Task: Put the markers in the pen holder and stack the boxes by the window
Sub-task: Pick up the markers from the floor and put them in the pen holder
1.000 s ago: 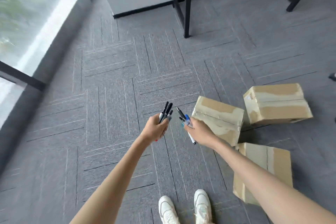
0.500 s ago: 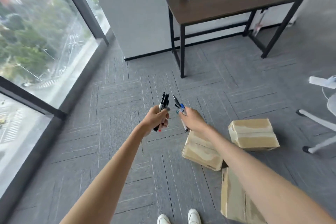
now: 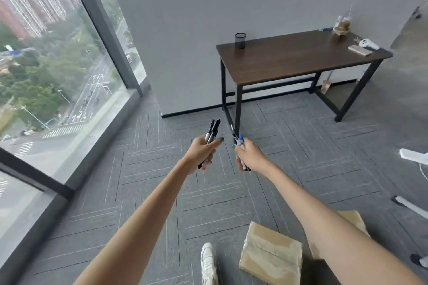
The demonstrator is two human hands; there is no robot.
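black mesh pen holder [image 3: 240, 40], dark brown table [image 3: 301, 58], grey striped carpet [image 3: 143, 192]

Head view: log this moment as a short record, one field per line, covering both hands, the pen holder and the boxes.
left hand: closed on a bunch of dark markers, tips up
right hand: closed on more markers, one blue-capped
pen holder: black mesh cup, upright on the near-left corner of the desk; no markers visible in it
boxes: two cardboard boxes on the carpet by the person's feet, unstacked
window: on the left
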